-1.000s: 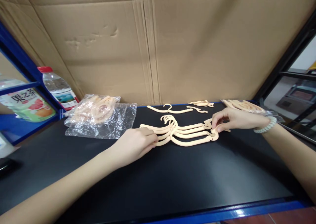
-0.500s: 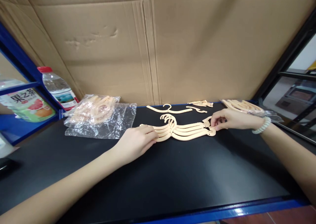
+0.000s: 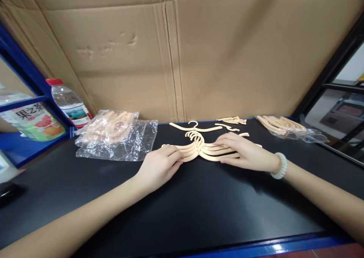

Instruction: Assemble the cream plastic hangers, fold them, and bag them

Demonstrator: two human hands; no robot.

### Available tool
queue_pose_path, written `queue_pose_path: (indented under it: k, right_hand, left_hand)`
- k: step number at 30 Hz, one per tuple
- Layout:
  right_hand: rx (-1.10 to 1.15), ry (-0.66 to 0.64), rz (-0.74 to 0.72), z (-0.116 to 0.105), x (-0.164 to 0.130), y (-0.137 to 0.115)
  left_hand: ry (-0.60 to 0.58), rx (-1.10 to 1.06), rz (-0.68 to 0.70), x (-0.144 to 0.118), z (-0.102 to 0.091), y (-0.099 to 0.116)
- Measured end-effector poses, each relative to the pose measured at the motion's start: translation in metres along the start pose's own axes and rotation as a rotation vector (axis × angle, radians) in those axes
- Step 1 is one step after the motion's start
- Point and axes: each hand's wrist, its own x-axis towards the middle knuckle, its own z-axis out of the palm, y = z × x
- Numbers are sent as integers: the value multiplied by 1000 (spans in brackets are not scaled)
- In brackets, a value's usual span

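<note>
Hangers (image 3: 198, 150) on black tabletop (image 3: 184, 208), cardboard (image 3: 227, 61) behind.

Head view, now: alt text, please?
Bare left hand and right hand touch opposite sides of closely set, curved cream hangers on a black tabletop. Another cream hanger lies behind; a clear plastic bag of cream pieces lies at left.

Open path along black tabletop (image 3: 196, 208), lower center of frame. Mid-frame blocked: hanger stack (image 3: 212, 152), with left hand (image 3: 160, 166) and right hand (image 3: 246, 152) over its arms. Plastic bag (image 3: 110, 129) crowds center left, bagged pieces (image 3: 278, 124) center right. Cardboard wall (image 3: 227, 53) closes off upper frame.
</note>
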Motion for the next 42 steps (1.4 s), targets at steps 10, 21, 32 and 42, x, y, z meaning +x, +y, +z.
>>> queue_pose_path:
  k: [10,21,32,42]
  right_hand:
    - [-31,-53,37,12,-5,14]
    - [18,15,69,21,-5,11]
    - [-13,45,51,24,-4,11]
    - [37,243,147,-2,-4,20]
  left_hand:
    - [-55,-74,-98,-2,11,-2]
    - [-220,-100,-172,-3,16,-13]
    - [-231,-72,-199,-2,15,-16]
    - [-188,-76,-209,-5,16,-15]
